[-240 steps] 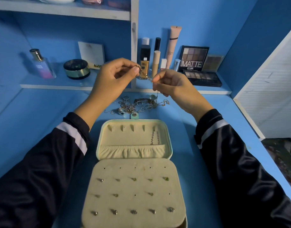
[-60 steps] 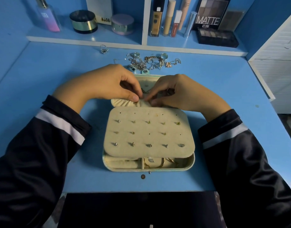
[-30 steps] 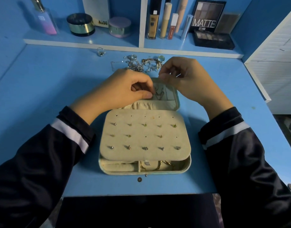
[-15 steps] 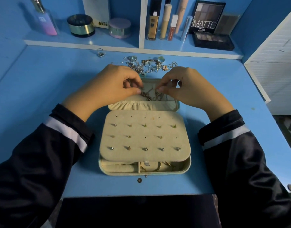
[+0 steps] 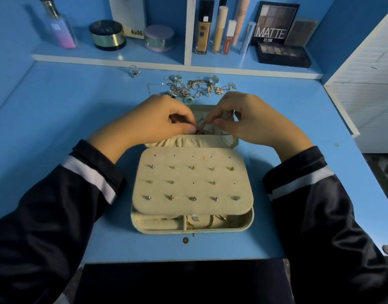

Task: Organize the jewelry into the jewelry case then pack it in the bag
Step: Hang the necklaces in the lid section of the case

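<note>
A cream jewelry case point(image 5: 243, 224) lies open on the blue desk. Its earring panel point(image 5: 192, 181) carries several studs, and gold pieces lie in the tray below. Both hands meet over the lid's gathered pocket point(image 5: 188, 141). My left hand point(image 5: 153, 121) and my right hand point(image 5: 250, 119) each pinch a thin gold chain point(image 5: 202, 129) bunched just above the pocket's edge. A heap of loose jewelry point(image 5: 193, 87) lies behind the case, with a single ring point(image 5: 134, 71) farther left.
A shelf behind holds a perfume bottle point(image 5: 57, 27), round jars point(image 5: 107, 35), makeup tubes point(image 5: 219, 29) and eyeshadow palettes point(image 5: 276, 23). A white panel point(image 5: 368, 88) stands at the right. A small round piece point(image 5: 185, 239) lies by the desk's front edge.
Both hands have drawn closer together over the lid pocket, bunching the chain down toward its gathered edge. The case has not moved.
</note>
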`<move>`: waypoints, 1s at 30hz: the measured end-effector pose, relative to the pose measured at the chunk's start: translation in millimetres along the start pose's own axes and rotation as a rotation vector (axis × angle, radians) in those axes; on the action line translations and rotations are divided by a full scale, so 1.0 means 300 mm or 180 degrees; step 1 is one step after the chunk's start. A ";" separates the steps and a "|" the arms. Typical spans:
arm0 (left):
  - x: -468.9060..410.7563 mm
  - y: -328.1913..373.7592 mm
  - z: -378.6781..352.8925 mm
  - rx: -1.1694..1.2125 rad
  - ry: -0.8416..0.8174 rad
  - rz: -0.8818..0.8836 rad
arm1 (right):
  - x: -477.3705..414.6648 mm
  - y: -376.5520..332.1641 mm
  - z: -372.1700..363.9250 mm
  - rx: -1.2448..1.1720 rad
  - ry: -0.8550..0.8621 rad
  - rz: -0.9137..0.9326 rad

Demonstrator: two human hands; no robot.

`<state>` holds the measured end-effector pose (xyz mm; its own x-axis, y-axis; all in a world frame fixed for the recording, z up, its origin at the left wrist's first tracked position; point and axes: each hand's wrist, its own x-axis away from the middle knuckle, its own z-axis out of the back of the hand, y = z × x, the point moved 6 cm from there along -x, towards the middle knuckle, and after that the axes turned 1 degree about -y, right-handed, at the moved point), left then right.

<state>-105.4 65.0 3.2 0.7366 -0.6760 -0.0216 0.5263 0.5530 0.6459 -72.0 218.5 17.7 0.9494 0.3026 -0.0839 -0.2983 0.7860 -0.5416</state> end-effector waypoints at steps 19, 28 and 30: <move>0.017 -0.012 0.012 -0.0054 -0.0513 0.0283 | 0.002 -0.021 -0.034 -0.0117 -0.0201 0.0127; 0.016 -0.018 0.006 0.0048 -0.0455 0.0334 | 0.008 -0.005 -0.037 -0.0325 -0.0374 0.0027; 0.016 -0.011 0.002 0.0087 -0.0431 0.0327 | 0.008 0.000 -0.032 -0.0353 -0.0331 -0.0011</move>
<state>-103.8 59.5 1.5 0.7212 -0.6769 0.1474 0.4381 0.6105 0.6599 -68.9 214.0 9.4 0.9334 0.3588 0.0021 -0.2770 0.7243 -0.6314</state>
